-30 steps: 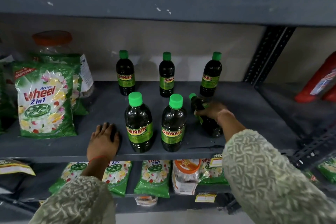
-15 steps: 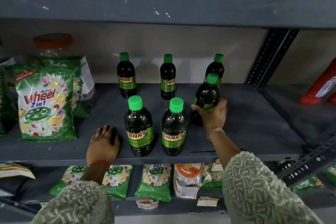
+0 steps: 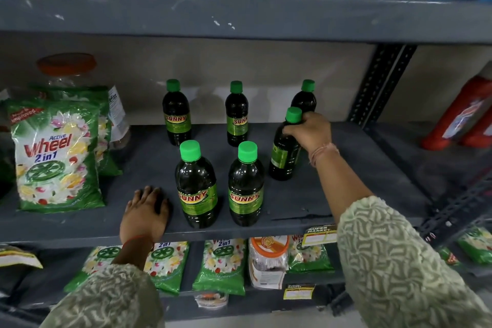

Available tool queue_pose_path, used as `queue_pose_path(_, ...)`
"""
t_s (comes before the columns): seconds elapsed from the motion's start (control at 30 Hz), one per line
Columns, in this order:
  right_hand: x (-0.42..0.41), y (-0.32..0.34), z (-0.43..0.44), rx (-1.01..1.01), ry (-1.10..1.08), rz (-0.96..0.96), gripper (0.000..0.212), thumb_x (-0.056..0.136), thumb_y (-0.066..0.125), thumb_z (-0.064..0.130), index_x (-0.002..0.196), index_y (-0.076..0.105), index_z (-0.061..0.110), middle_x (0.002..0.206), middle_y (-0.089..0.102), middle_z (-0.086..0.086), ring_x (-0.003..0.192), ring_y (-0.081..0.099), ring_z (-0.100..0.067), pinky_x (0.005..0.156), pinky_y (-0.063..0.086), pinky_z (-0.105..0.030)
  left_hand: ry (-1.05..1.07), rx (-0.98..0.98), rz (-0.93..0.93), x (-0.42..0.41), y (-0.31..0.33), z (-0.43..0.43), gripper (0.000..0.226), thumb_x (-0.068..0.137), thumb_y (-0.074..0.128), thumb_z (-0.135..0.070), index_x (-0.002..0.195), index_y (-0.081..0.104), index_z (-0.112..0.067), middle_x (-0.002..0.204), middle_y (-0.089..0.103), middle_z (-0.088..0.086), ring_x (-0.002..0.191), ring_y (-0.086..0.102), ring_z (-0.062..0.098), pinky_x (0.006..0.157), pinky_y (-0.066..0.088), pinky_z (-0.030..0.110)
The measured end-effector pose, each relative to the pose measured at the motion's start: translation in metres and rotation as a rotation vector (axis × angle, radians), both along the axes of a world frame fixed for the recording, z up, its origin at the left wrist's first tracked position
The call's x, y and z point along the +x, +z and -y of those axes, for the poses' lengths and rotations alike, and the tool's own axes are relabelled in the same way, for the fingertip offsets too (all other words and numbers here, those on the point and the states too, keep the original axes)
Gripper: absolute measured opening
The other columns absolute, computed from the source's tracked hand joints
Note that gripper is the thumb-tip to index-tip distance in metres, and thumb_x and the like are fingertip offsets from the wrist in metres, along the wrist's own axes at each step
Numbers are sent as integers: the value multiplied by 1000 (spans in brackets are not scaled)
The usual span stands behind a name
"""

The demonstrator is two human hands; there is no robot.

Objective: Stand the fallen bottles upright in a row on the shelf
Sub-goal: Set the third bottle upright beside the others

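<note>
Several dark bottles with green caps and "SUNNY" labels stand on the grey shelf (image 3: 332,194). Three stand at the back: left (image 3: 175,114), middle (image 3: 236,114), right (image 3: 304,98). Two stand at the front: left (image 3: 196,186), right (image 3: 246,186). My right hand (image 3: 310,133) grips the neck of another bottle (image 3: 283,152), which stands nearly upright on the shelf, right of the front pair. My left hand (image 3: 145,214) rests flat on the shelf's front edge, left of the front bottles, holding nothing.
Green "Wheel" detergent bags (image 3: 57,157) and an orange-lidded jar (image 3: 66,66) fill the shelf's left side. Red containers (image 3: 463,114) sit at the far right behind a black upright post (image 3: 378,82). Blue bottles stand on the shelf above; more bags lie below.
My right hand lifted the fallen bottle from lying on the shelf to standing, and its grip slid up to the neck. My left hand stayed put.
</note>
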State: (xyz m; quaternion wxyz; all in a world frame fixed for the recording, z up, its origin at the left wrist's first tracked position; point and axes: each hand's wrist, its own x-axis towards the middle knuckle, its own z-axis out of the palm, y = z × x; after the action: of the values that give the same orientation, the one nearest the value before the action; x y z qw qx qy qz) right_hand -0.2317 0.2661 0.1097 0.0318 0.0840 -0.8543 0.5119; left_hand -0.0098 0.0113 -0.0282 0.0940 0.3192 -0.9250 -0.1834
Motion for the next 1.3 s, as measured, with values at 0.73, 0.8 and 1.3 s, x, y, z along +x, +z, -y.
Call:
queue_pose_path(0.73,4,-16,-16,-192,109,-10,43,66,74,1,108,65,4,107,68,-13,99,64,-24,96,46,-34,4,20,27,0,1,0,46,93,41,-28,136,40,-11,152,31,12,142,21,31,116,21,42)
queue_pose_path(0.8,4,-18,-19,-216,167,15,45,71,69,-4,114,61,3,117,64,-16,107,61,-25,103,43,-38,2,19,30,0,1,0,46,93,41,-28,136,40,-11,152,31,12,142,22,31,116,22,43)
queue_pose_path(1.3,4,-37,-21,-17,279,104,59,76,70,22,129,45,15,131,56,-10,122,50,-26,100,37,-31,-2,29,25,-1,1,1,47,93,41,-29,137,39,-12,153,30,12,141,22,32,116,22,44)
